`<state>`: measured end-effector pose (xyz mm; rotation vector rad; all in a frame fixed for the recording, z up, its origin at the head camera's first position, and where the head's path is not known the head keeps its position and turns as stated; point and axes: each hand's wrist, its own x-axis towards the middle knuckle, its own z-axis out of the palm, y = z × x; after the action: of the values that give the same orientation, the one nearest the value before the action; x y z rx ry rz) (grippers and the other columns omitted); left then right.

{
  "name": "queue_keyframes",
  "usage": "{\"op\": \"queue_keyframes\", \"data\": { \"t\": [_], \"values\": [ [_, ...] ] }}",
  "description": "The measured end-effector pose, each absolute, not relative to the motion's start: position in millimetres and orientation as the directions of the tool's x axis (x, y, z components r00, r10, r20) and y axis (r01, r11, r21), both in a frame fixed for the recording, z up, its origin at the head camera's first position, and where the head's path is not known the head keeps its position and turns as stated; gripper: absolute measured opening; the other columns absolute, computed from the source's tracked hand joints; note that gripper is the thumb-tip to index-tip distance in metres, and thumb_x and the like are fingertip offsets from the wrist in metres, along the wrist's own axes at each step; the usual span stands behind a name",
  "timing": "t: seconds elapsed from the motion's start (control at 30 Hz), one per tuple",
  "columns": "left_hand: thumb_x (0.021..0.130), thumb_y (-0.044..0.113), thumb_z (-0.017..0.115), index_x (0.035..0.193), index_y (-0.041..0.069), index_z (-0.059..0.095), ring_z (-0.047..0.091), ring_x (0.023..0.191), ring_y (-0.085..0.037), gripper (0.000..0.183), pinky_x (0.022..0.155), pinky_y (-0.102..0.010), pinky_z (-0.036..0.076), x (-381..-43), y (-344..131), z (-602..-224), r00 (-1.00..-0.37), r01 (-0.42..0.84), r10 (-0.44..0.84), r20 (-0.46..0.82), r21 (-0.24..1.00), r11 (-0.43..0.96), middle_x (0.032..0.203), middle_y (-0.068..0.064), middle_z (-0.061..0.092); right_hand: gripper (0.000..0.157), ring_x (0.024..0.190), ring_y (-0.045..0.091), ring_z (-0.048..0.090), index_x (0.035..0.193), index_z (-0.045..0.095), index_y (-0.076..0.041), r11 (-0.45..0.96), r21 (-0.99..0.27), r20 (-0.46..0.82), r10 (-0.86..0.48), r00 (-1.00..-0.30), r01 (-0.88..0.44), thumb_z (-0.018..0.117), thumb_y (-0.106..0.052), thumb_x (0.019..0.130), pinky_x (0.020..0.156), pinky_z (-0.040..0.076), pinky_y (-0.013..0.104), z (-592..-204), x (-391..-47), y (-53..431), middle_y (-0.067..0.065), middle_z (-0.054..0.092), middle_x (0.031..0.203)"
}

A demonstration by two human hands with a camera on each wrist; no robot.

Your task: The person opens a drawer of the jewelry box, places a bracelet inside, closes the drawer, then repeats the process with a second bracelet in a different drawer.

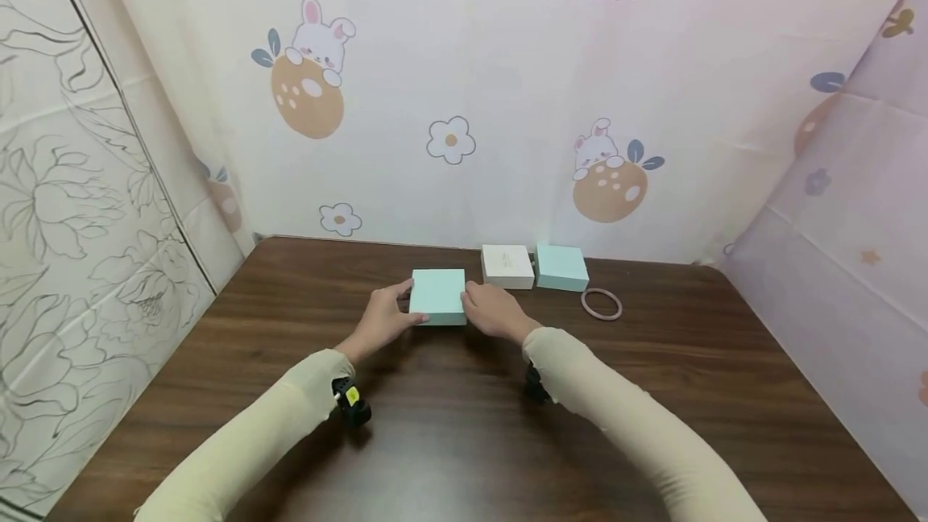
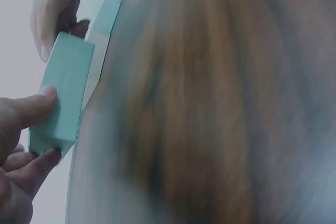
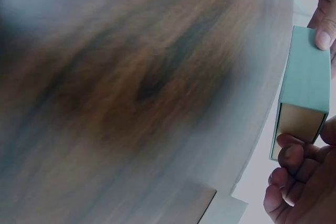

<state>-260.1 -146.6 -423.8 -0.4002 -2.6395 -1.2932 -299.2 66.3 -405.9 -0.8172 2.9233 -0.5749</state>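
Note:
A mint-green box is between the two hands near the far side of the table. My left hand grips its left end, thumb across the front face and fingers round the end, as the left wrist view shows. At the opposite end, my right hand has its fingers curled against the box. That end is open in the right wrist view, where a cream inner part shows inside the green outer sleeve. The right fingertips touch this cream end, and the right thumb is partly out of frame.
Right of the hands, a white box with small print stands beside a second mint-green box. A pinkish ring lies just in front of them. Behind the dark wooden table hangs a printed curtain.

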Motion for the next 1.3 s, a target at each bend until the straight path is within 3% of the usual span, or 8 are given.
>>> {"op": "queue_keyframes", "data": {
  "t": [0.4, 0.87, 1.3],
  "values": [
    [0.075, 0.007, 0.081, 0.126, -0.010, 0.056, 0.063, 0.103, -0.028, 0.059, 0.081, -0.036, 0.052, -228.1, -120.0, -422.0, -0.932, 0.358, 0.167, 0.323, 0.735, 0.575, 0.120, -0.023, 0.061, 0.031, 0.058, 0.017, 0.042, 0.078, 0.049, -0.011, 0.798, -0.358, 0.019, -0.513, -0.858, -0.485, 0.033, -0.019, 0.103, 0.056, 0.037, 0.033, -400.4, -269.6, 91.0, 0.003, 0.046, 0.065],
    [0.074, 0.011, 0.083, 0.123, -0.012, 0.057, 0.057, 0.113, -0.032, 0.060, 0.089, -0.042, 0.048, -203.3, -102.2, -430.0, -0.925, 0.379, 0.208, 0.319, 0.718, 0.583, 0.123, -0.026, 0.058, 0.029, 0.060, 0.016, 0.043, 0.078, 0.050, -0.012, 0.792, -0.375, 0.011, -0.517, -0.856, -0.483, 0.037, -0.018, 0.103, 0.058, 0.038, 0.034, -410.4, -238.1, 116.2, 0.002, 0.045, 0.064],
    [0.072, 0.011, 0.084, 0.120, -0.012, 0.058, 0.057, 0.112, -0.034, 0.060, 0.090, -0.043, 0.047, -194.3, -90.6, -443.4, -0.917, 0.399, 0.232, 0.325, 0.713, 0.576, 0.120, -0.026, 0.059, 0.029, 0.057, 0.015, 0.041, 0.075, 0.050, -0.013, 0.780, -0.397, 0.027, -0.516, -0.856, -0.483, 0.039, -0.016, 0.102, 0.057, 0.038, 0.033, -422.6, -223.2, 129.1, 0.000, 0.043, 0.062]
  ]
}}
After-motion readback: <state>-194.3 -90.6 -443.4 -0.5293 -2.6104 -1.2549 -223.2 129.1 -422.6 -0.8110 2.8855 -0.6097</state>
